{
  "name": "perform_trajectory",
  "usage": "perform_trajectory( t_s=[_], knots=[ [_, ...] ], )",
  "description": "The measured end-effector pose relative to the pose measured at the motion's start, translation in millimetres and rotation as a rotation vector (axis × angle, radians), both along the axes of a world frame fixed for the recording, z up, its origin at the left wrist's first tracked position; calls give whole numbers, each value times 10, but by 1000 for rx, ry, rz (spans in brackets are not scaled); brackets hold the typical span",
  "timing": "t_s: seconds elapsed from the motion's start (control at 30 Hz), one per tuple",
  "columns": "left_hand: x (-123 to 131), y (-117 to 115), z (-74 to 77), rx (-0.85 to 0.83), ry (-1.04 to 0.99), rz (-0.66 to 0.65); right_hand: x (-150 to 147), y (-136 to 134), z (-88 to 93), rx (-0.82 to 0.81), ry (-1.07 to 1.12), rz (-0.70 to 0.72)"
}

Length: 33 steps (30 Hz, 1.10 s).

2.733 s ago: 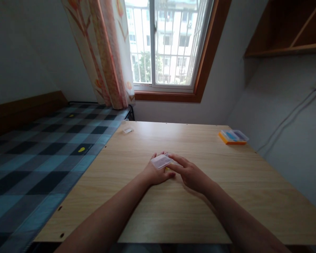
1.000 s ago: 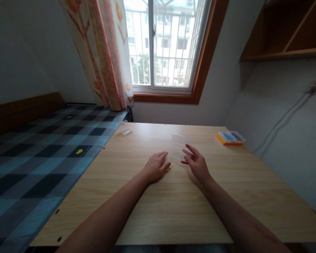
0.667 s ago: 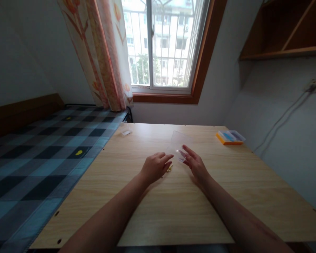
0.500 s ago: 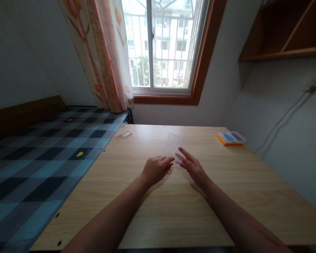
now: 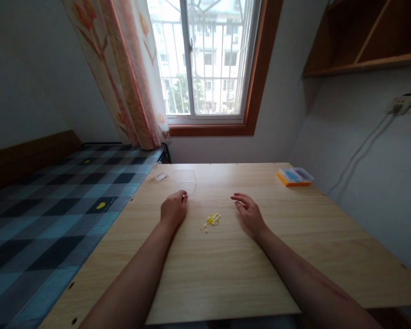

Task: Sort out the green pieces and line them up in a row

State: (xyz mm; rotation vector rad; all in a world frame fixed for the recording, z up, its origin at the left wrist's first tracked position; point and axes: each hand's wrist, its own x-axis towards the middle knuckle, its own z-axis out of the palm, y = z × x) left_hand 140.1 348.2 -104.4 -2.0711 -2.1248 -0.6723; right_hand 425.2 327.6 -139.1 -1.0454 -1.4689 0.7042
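Note:
My left hand (image 5: 174,208) is closed, fingertips pinching the near edge of a clear plastic box (image 5: 187,177). This box is see-through, so its full shape is hard to make out. Between my hands, a small heap of yellow and cream-coloured bits (image 5: 212,219) lies on the wooden table, with a few strays on its near left side. To the right of the heap, my right hand (image 5: 250,214) hovers or rests with its fingers apart and nothing in them.
Near the table's far left corner stands another clear plastic container (image 5: 160,174) with something whitish at it. A flat orange case with a transparent lid (image 5: 295,176) lies at the far right. A checked bed (image 5: 99,210) borders the table's left edge; a shelf (image 5: 366,50) hangs upper right.
My left hand has carried the clear box to the left, away from the right hand, uncovering the heap of bits. The right hand has let go of the box and shifted slightly right.

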Motion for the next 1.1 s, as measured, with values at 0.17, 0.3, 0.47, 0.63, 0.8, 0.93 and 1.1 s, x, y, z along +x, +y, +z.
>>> perform_trajectory(
  t_s=[0.17, 0.3, 0.47, 0.63, 0.8, 0.93, 1.1],
  knots=[
    [-48, 199, -110, -53, 76, 44, 25, 123, -103, -92, 74, -86],
    [-37, 368, -108, -73, 125, 2, 5, 127, -119, -82, 83, -96],
    [-37, 617, -71, -80, 142, 30, -11, 74, -68, -43, 31, -69],
    [-88, 894, -93, -101, 170, 66, 4, 106, -83, -66, 28, -92],
    [-163, 1214, -155, -93, 147, 125, -8, 142, -114, -83, 3, -63],
    [-192, 1430, -170, -73, 143, 168, -22, 123, -97, -92, -17, -43],
    [-232, 1637, -159, -63, 135, 209, -21, 94, -52, -129, -20, -37]
  ],
)
